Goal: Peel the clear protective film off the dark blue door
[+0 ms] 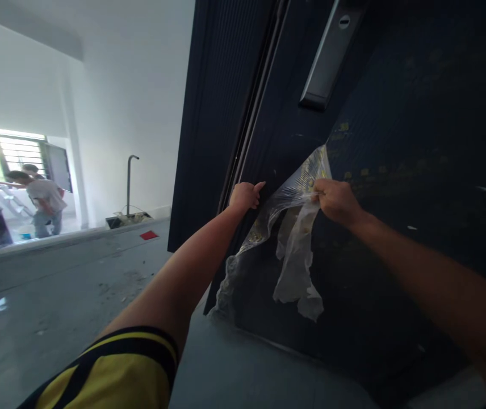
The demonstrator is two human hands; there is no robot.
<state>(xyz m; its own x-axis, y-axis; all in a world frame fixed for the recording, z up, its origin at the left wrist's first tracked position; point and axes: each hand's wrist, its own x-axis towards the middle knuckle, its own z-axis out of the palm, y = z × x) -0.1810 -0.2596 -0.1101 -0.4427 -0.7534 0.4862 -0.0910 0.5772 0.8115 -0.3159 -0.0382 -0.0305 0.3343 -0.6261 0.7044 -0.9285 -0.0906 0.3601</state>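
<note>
Head view: the door (379,284) runs off the top and right of frame, its lower part so dark that the panel detail is lost. The handle plate (332,57) is cut off at the top edge. Far left, people (47,199) by a window overlap; what they handle is too small to read. Your left sleeve (130,369) is cropped below, and your right fingertips are buried in film. Your right hand (335,199) has a tight grip on the clear film (300,179), bunched in the fist and stretched off the door below the handle plate, a torn strip hanging beneath. Your left hand (245,196) is at the door's edge, fingers curled, thumb out; can't tell whether that grip holds the edge or merely rests there.
</note>
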